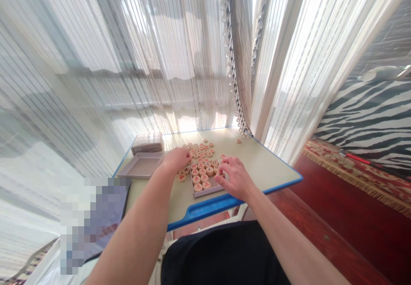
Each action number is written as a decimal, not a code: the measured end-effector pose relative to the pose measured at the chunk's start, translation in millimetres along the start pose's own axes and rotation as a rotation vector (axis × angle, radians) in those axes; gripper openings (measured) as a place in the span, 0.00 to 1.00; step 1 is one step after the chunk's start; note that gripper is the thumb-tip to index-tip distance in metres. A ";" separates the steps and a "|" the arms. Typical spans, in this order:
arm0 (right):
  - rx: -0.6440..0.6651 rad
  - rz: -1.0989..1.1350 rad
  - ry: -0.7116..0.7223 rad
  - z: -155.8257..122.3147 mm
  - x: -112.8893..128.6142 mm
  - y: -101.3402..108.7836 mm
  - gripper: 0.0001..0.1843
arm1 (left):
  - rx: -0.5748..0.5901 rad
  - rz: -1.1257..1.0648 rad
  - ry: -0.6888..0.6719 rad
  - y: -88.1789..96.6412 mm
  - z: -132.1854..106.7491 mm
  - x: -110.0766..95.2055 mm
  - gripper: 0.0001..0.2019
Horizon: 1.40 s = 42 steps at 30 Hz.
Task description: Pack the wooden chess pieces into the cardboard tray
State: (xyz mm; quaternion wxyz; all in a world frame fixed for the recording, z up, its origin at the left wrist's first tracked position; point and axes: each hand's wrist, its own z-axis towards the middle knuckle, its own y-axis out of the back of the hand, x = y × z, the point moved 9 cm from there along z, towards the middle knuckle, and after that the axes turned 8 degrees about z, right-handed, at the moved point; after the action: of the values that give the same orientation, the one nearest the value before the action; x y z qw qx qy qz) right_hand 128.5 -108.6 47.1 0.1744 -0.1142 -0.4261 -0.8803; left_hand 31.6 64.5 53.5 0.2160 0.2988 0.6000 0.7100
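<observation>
A shallow open box (214, 184) near the table's front edge holds rows of round wooden Chinese chess pieces (206, 185) with red or dark characters. My right hand (236, 176) is over the box's right side, its thumb and fingers curled around a piece at the row's end. Beyond the box, my left hand (178, 158) reaches to the loose chess pieces (201, 151), fingers bent together; whatever they pinch is hidden. A few more loose pieces (182, 177) lie left of the box, partly behind my left wrist.
An empty box lid (141, 166) lies on the left of the blue-edged table (266, 165), before a stacked pack (147, 142). One lone piece (238, 141) sits at the far right. Sheer curtains (180, 62) hang behind. A zebra-striped cover (362, 109) is at right.
</observation>
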 end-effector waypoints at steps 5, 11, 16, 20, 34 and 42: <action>0.001 -0.003 0.014 -0.8 -0.2 -0.8 0.17 | -0.003 -0.009 -0.012 2.0 -3.3 -4.1 0.13; -0.080 0.076 0.018 -3.6 -5.1 8.8 0.10 | -0.048 -0.036 -0.025 -1.6 -1.1 -0.1 0.14; -0.110 0.103 0.002 -0.9 -13.1 7.7 0.09 | -0.009 -0.077 0.001 -6.3 -0.4 2.5 0.15; -0.112 0.081 0.012 -1.0 -14.2 3.3 0.10 | 0.058 -0.099 -0.004 -13.9 0.6 2.0 0.18; -0.070 0.002 0.050 0.4 -0.2 -3.4 0.13 | -0.082 -0.186 0.006 -8.7 0.0 10.4 0.12; -0.078 -0.009 0.039 2.4 3.2 -6.0 0.12 | -0.246 -0.264 0.016 14.1 -12.2 9.3 0.13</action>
State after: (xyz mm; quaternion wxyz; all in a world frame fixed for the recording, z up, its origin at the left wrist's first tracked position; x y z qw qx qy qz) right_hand 123.2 -103.9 45.5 0.1740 -0.1017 -0.3886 -0.8991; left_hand 17.2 59.2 67.6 0.3374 0.1831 0.5445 0.7458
